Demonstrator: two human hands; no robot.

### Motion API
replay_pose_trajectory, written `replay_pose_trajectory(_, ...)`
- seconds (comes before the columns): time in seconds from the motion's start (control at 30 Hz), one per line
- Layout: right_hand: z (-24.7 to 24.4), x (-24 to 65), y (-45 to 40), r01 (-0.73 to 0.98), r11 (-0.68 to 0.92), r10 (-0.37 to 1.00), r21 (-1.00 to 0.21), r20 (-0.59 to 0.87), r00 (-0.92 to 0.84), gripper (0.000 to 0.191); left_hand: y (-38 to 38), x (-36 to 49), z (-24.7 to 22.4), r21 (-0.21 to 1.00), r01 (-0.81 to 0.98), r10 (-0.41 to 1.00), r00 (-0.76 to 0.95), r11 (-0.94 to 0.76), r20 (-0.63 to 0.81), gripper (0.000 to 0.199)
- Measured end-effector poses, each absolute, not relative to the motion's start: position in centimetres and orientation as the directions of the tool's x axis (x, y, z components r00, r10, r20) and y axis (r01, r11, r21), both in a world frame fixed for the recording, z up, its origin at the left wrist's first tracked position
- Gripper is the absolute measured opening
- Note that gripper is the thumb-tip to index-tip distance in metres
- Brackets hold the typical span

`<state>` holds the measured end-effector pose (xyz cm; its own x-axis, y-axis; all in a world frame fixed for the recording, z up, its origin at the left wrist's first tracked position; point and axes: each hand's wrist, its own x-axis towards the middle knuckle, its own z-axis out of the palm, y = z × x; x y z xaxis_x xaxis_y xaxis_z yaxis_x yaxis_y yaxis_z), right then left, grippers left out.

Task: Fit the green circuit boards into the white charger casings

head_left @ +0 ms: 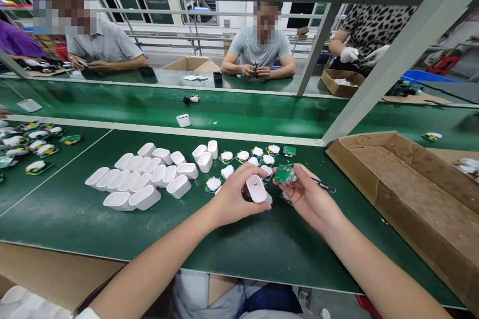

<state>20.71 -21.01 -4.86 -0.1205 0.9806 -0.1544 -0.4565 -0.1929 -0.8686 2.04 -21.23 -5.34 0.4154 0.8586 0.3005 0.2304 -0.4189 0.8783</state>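
Observation:
My left hand (234,195) grips a white plastic charger casing (256,189) with a small slot in its face. My right hand (309,197) holds a green circuit board (285,174) at its fingertips, close to the casing but apart from it. Black ESD tweezers (324,185) stick out past my right hand's fingers. Below my hands, on the green bench mat (239,244), several white casings (142,179) stand in a loose cluster. Several small circuit boards with white parts (239,157) lie just beyond my hands, some partly hidden by them.
A large open cardboard tray (404,194) lies to the right. More boards (35,147) sit at the far left. A metal frame upright (396,55) and a second green belt (168,109) lie beyond, with seated co-workers (260,45) across them.

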Motion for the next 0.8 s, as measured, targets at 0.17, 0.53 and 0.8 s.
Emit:
replay_pose_trajectory(0.17,-4.2,20.6,-22.2,-0.299,0.170,0.974,-0.939,0.206,-0.095,0.047,-21.2,2.2,-5.7,0.903,0.176,0.871,0.385,-0.393,0.304,0.043)
replay_pose_trajectory(0.53,-4.2,20.3,-23.4,-0.210,0.479,0.833,-0.852,0.517,-0.197,0.045,-21.2,2.3,-5.4,0.876,0.311,0.908,0.325,-0.368,0.265,0.040)
replay_pose_trajectory(0.8,-4.5,19.8,-23.4,-0.286,0.307,0.890,-0.908,0.380,-0.251,0.042,-21.4,2.8,-6.3,0.988,-0.105,0.904,0.401,-0.115,0.147,0.051)
